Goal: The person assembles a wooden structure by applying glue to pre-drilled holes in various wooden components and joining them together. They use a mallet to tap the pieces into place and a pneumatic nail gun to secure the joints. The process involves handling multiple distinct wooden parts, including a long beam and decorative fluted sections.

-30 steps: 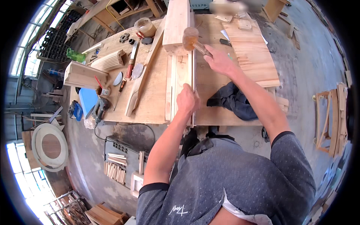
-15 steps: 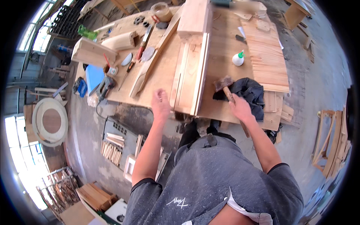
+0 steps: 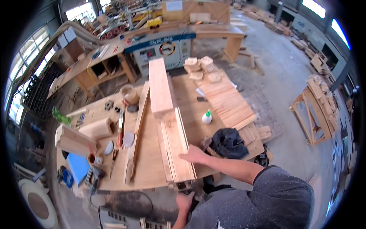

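Observation:
A long wooden workpiece (image 3: 176, 162) with raised strips along its sides lies lengthwise on the workbench, its near end at the front edge. My right hand (image 3: 193, 154) reaches over its right side, fingers curled over the edge strip. Below the bench's front edge, my left hand (image 3: 185, 200) is closed beside the near end; what it holds is too dark to make out. The mallet (image 3: 206, 143) lies right of the workpiece against a crumpled black cloth (image 3: 229, 143), its handle partly behind my right forearm. A thick wooden block (image 3: 161, 86) rests at the far end.
On the bench's left lie a curved wooden rail (image 3: 136, 139), a saw (image 3: 121, 128), a screwdriver (image 3: 113, 162) and a power tool (image 3: 97, 176). A white bottle (image 3: 206, 117) with a green tip stands to the right, near a jointed wood panel (image 3: 228, 101). A machine (image 3: 164, 53) stands beyond.
My right hand has let go of the mallet, now on the bench, and moved left onto the workpiece. My left hand has dropped below the bench edge. The view has tilted up.

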Motion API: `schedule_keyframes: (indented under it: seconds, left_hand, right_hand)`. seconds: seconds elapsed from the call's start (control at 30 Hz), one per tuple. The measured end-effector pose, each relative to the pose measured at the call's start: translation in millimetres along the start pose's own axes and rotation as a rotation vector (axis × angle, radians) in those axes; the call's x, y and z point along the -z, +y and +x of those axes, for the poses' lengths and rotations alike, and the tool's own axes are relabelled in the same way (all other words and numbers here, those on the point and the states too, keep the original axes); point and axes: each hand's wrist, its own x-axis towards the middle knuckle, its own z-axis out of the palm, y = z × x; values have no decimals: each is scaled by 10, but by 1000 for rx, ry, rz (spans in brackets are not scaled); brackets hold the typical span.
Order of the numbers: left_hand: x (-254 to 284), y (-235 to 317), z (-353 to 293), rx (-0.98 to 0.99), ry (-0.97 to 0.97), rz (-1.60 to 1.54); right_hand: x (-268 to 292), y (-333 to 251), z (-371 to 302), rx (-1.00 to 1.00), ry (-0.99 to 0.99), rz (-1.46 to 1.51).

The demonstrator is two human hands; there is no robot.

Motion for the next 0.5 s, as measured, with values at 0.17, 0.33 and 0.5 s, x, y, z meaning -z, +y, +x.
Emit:
schedule_keyframes:
  seconds: [0.17,0.33,0.5]
  left_hand:
    - [-35,-367,386,-62,-205,9]
    - [115,-371,369,-49,-569,-336]
    - [-302,-1080,909,229,-1237,-1118]
  right_hand:
    - [106,-366,-176,-96,-26,-44]
    - [-52,-39,-66,-242,-13,-93]
    - [-55,-319,-151,-168,84,-44]
